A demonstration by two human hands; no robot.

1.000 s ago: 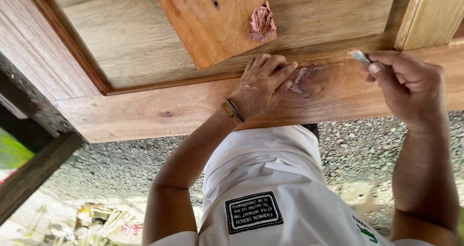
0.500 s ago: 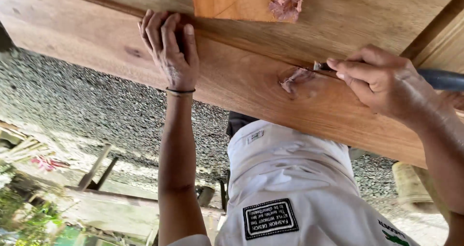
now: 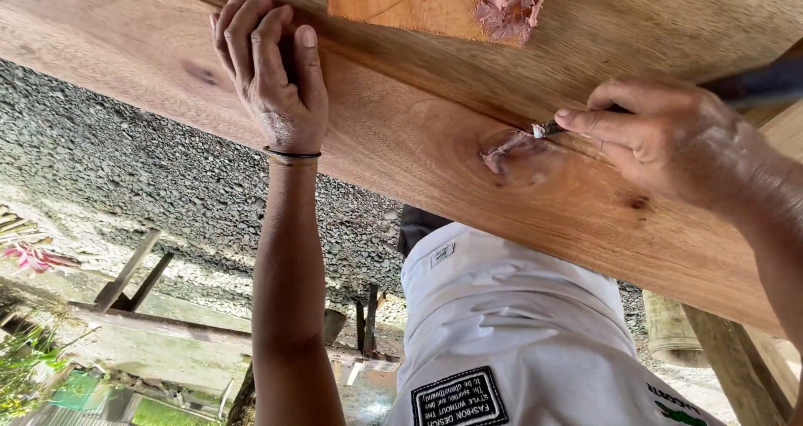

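Note:
A wide brown wooden plank [image 3: 401,142] runs across the view. My left hand [image 3: 272,71] rests flat on its upper left part, fingers over the seam, a dark band at the wrist. My right hand [image 3: 661,142] pinches a small metal scraper [image 3: 544,128] whose tip touches a knot in the plank. Pinkish filler paste [image 3: 506,150] is smeared on that knot. A smaller orange-brown wood piece [image 3: 410,4] lies above, with a lump of the same pink paste [image 3: 514,4] on its right edge.
Below the plank are my white garment with a black patch [image 3: 502,342], grey gravel ground [image 3: 150,175], weathered wooden bars [image 3: 134,309] at lower left and a timber post [image 3: 736,359] at lower right.
The view has swung and closed in on the plank. My left hand slid left along the plank. My right hand brought the scraper down onto the knot, where paste now sits.

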